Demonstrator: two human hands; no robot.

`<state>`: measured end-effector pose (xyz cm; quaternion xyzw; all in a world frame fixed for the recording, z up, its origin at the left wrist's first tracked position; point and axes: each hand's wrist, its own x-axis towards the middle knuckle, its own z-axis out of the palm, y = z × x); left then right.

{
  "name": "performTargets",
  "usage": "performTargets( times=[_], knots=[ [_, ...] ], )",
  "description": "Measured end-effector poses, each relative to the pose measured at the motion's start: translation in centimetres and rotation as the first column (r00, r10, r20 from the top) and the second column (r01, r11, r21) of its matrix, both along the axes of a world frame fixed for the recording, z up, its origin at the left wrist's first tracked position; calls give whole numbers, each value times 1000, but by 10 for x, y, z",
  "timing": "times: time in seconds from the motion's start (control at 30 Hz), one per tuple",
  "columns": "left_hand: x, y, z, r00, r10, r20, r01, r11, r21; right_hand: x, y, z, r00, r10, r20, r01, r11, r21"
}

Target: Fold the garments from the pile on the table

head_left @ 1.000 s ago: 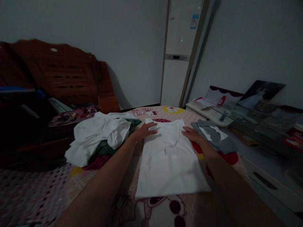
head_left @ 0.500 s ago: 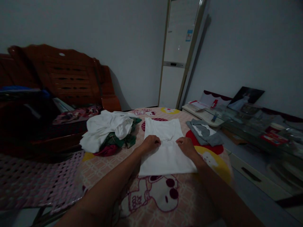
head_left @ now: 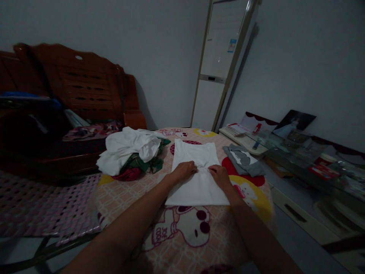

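Note:
A white shirt [head_left: 195,194], its sides folded in to a narrow shape, lies flat on the patterned tablecloth [head_left: 119,198]. My left hand [head_left: 186,170] pinches the fabric near the shirt's middle, left of centre. Just across from it, my right hand [head_left: 219,174] pinches the same fabric on the right. Small creases bunch between the two hands, below the neckline. To the left is a heap of white cloth [head_left: 128,146] over green cloth [head_left: 139,163] and dark red cloth [head_left: 129,174]. A folded grey garment [head_left: 243,160] rests on the right.
Behind on the left stands a wooden bench [head_left: 85,83] with cloth on its seat. A pink woven chair [head_left: 57,205] is at the left. On the right, a glass-topped cabinet [head_left: 299,160] holds papers, a photo and small items. A tall white appliance [head_left: 211,99] stands at the back.
My two hands have come closer together on the shirt, and the fabric between them is more bunched. The camera view has shifted and tilted slightly.

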<state>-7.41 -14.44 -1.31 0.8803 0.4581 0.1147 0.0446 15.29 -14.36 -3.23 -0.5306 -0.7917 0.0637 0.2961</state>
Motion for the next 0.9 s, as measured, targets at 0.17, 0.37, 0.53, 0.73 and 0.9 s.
performTargets(
  times=[0.17,0.37,0.53,0.73,0.9],
  knots=[
    [1,3,-2,998,-31,-46,32,999,18,0,-3,2,1000,21,-19,-21,1000,6],
    [2,0,-1,999,30,-37,-29,999,25,0,-4,0,999,23,-40,-22,1000,19],
    [6,-4,6,1000,-2,-10,2,999,51,0,-4,-2,999,17,-49,-16,1000,20],
    [6,-5,5,999,6,49,-5,1000,-28,0,-4,-2,999,18,-28,-18,1000,-1],
    [8,-4,14,981,27,191,-14,998,-69,0,-4,-4,1000,19,9,-19,999,30]
  ],
)
